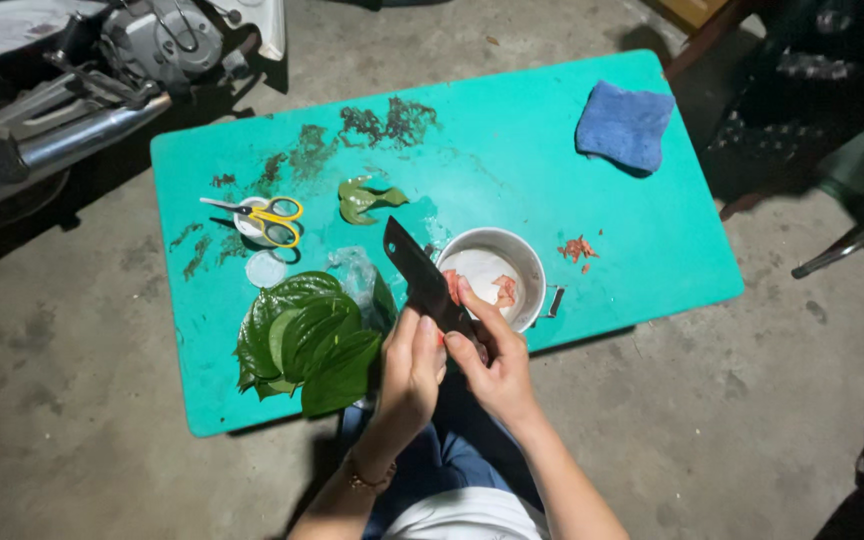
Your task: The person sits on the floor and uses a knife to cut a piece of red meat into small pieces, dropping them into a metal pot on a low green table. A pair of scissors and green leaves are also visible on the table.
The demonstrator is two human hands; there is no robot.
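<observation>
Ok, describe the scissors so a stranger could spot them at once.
Start at the turquoise table and go to its left part, beyond the pile of green leaves. The scissors lie there on a small white round container. Their yellow handles set them apart from everything nearby.

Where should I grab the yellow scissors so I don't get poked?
Take the scissors by the yellow loop handles, coming from the right end. The shiny pointed blades stick out to the left, and the handles rest over a small white container, so they sit raised and easy to pinch.
</observation>
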